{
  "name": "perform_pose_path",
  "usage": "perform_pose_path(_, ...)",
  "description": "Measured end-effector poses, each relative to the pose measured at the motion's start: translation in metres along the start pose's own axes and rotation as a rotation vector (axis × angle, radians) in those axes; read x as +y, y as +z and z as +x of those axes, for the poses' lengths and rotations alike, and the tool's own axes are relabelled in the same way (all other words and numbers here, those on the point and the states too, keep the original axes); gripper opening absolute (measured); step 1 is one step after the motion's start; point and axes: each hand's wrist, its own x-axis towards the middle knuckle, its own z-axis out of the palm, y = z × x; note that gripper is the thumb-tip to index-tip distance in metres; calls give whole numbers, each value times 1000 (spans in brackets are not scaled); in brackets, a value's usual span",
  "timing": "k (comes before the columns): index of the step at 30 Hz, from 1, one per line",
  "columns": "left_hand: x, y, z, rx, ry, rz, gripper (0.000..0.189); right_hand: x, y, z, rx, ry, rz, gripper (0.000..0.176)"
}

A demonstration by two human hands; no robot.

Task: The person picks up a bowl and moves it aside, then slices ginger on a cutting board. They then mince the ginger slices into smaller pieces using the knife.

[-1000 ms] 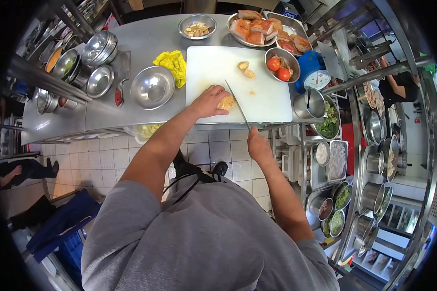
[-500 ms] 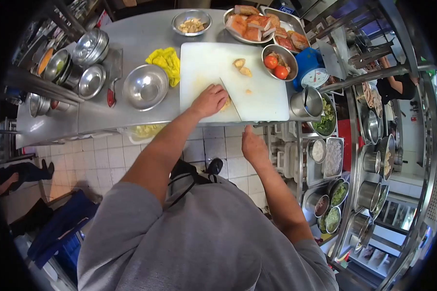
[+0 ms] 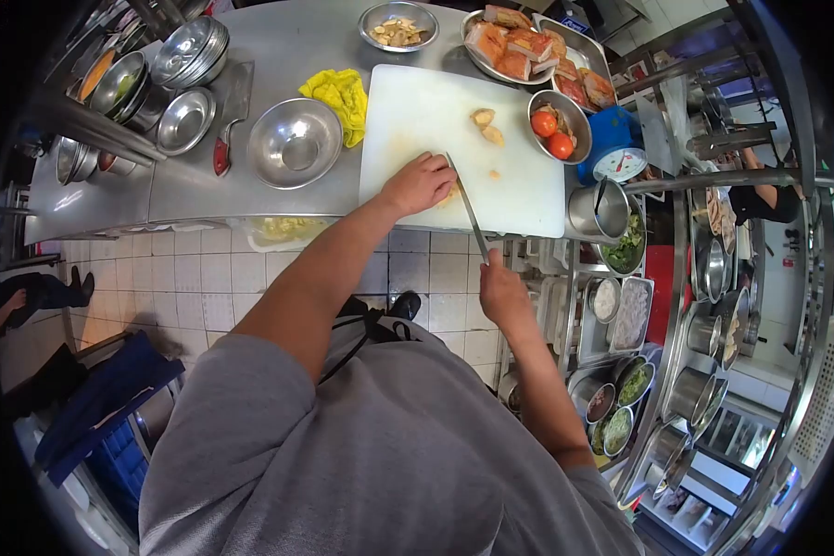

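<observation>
My left hand [image 3: 420,185] rests on the white cutting board [image 3: 426,102] with its fingers curled down over a pale yellow piece that looks like ginger [image 3: 448,197], mostly hidden beneath them. In my right hand [image 3: 505,289], closed round its handle, is a knife [image 3: 473,218]. The blade lies slanted across the board, its tip beside my left fingertips. Farther right on the board are two peeled, ginger-like pieces [image 3: 487,127] and a small scrap [image 3: 495,174].
Left of the board are an empty steel bowl [image 3: 296,144], a yellow cloth [image 3: 338,97] and a red-handled cleaver [image 3: 232,125]. A bowl of pale pieces [image 3: 398,32], a bowl of tomatoes [image 3: 558,130], meat chunks [image 3: 512,51] and a blue scale [image 3: 612,153] stand behind and right.
The knife blade has tilted into plainer view, and my right hand has moved slightly right and down. My left hand stays on the ginger-like piece. The whole view has shifted a little.
</observation>
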Motion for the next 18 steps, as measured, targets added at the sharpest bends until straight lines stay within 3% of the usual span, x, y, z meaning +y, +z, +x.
perform_pose_path(5,5,2,-5,18,13,-25,10,3,8,10,58,-29,97,24)
perform_pose_path(7,2,2,-1,54,46,0,9,-12,-30,-8,23,-57,34,23)
perform_pose_path(9,1,0,-3,53,32,-13,9,-3,-1,4,-29,5,-5,22)
perform_pose_path(11,2,-2,-1,57,21,-23,10,8,24,27,83,-44,109,21)
perform_pose_path(14,6,-1,1,18,2,-56,9,-12,-27,8,7,-72,64,22)
perform_pose_path(18,4,1,-1,88,34,-40,8,1,25,22,46,35,22,23)
